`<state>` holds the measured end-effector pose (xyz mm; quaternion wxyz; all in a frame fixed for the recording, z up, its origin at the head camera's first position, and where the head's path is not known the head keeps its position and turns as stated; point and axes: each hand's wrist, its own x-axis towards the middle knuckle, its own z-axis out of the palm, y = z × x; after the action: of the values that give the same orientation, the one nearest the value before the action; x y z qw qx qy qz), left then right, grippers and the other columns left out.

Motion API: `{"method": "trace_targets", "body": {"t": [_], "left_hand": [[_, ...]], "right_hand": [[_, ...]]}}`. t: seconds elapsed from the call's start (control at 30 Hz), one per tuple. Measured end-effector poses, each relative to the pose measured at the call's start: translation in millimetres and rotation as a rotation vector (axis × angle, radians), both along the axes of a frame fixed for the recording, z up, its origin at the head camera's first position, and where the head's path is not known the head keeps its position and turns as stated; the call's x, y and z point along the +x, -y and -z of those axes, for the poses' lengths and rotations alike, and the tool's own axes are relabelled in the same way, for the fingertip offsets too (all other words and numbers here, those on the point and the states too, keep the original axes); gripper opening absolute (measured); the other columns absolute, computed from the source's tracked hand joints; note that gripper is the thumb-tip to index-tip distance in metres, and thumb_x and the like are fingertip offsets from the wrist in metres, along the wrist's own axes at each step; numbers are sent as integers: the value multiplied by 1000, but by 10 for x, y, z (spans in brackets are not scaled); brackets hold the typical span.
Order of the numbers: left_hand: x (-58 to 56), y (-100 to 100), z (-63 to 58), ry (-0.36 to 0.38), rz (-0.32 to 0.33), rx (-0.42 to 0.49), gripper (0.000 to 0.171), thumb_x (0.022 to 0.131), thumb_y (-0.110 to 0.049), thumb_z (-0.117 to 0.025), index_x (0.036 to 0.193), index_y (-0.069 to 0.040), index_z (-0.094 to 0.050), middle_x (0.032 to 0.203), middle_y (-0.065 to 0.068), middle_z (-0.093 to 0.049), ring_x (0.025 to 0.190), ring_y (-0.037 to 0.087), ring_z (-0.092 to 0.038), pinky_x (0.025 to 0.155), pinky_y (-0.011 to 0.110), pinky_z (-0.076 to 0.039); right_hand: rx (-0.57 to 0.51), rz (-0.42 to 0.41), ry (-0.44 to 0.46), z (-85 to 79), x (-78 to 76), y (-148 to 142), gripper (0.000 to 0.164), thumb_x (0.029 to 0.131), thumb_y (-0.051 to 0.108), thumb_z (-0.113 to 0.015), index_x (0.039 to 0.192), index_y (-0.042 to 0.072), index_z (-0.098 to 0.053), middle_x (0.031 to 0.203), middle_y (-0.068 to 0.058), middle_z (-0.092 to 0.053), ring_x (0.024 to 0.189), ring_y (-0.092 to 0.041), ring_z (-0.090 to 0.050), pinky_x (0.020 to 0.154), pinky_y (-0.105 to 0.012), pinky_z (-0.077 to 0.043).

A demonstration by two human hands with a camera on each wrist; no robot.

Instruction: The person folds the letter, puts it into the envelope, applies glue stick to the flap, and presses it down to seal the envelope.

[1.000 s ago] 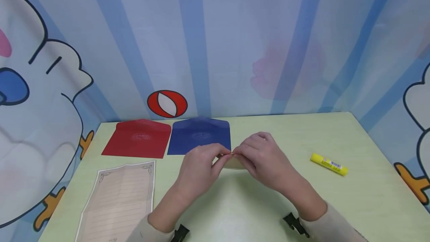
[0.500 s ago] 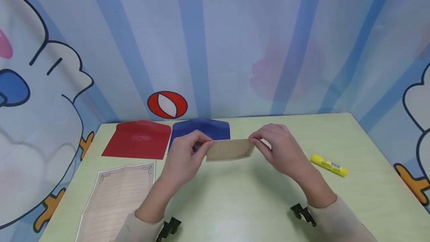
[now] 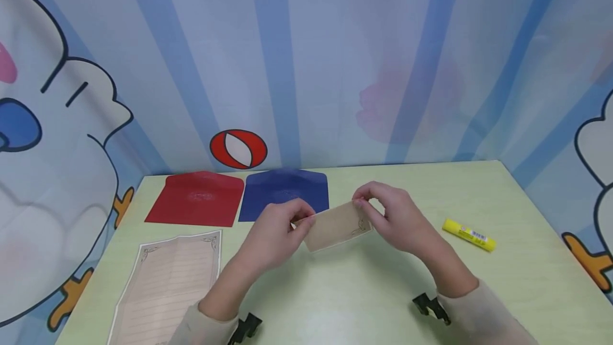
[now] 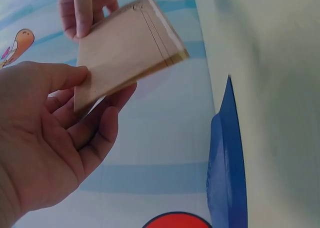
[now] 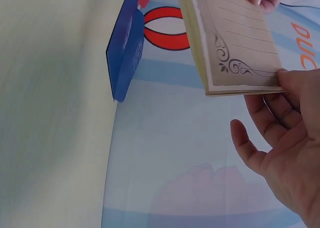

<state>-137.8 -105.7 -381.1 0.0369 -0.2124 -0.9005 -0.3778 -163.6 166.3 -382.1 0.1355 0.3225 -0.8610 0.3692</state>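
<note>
A folded sheet of tan letter paper [image 3: 337, 225], with a scroll ornament in one corner, is held above the table between both hands. My left hand [image 3: 275, 234] pinches its left end between thumb and fingers. At the upper right corner my right hand [image 3: 395, 220] pinches the paper the same way. In the right wrist view the letter paper [image 5: 245, 43] shows ruled lines and layered edges. The left wrist view shows a plainer face of the folded letter paper [image 4: 120, 50], with thin border lines near one end.
A red envelope [image 3: 196, 201] and a blue envelope [image 3: 282, 190] lie at the back left, flaps away from me. Another ruled letter sheet [image 3: 172, 281] lies at the front left. A yellow glue stick [image 3: 469, 234] lies on the right. A printed curtain [image 3: 335, 68] stands behind the table.
Both hands, close together a second ago, have spread apart along the folded letter paper. Since half a second ago the paper has tilted, its left end lower and closer to me.
</note>
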Motion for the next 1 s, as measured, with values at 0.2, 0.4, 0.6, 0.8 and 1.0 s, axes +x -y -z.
{"method": "trace_targets", "body": {"t": [0.2,0.4,0.6,0.8,1.0], "left_hand": [[37,-132,77,-34,78,-18,4,102,-17,-75,100,-18,-78,75,-15,-64,65,6,-55,57,25,-48],[45,-125,65,60,7,124,2,101,-18,-75,101,-18,-77,81,-11,-67,71,10,-61,62,27,-53],[-23,-33,30,249,-187,415,11,102,-16,-74,112,-12,-73,98,0,-77,87,20,-72,78,34,-62],[-95,4,62,379,-251,619,20,103,-13,-72,121,-7,-67,106,8,-78,90,26,-75,76,35,-64],[-113,-43,124,483,-239,702,23,104,-13,-71,124,-4,-65,108,11,-77,91,26,-75,77,35,-64]], "right_hand": [[39,-120,-39,40,65,160,9,103,7,-70,108,14,-70,102,7,-71,88,-7,-63,79,-36,-54],[20,-45,14,62,82,212,28,103,14,-72,131,10,-68,102,6,-71,83,-7,-63,75,-36,-54],[-84,96,247,71,35,178,54,103,22,-74,150,5,-53,109,0,-74,96,-16,-71,87,-43,-60],[-251,80,543,96,2,167,50,105,25,-71,146,1,-55,115,-13,-74,91,-24,-75,81,-38,-62],[-350,51,682,124,6,212,48,104,18,-71,144,-3,-55,113,-18,-71,90,-29,-74,75,-41,-64]]}}
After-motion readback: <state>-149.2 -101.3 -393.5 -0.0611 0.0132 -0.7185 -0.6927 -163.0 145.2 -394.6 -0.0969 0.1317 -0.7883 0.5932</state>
